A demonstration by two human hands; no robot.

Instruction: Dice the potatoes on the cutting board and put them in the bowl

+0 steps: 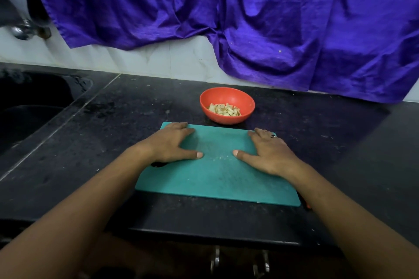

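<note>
The left arm (79,210) and the right arm (351,222) are both bare all the way down to the wrist. The right hand (269,154) wears one small ring (273,135) on a finger; it looks dark and a bit shiny. The left hand (172,145) has a short, neat thumbnail (200,154), and the right thumb does too.

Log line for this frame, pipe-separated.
stage: dicing looks done | left hand: flat on board | right hand: flat on board | bowl: holds dice | board: crumbs only
</note>
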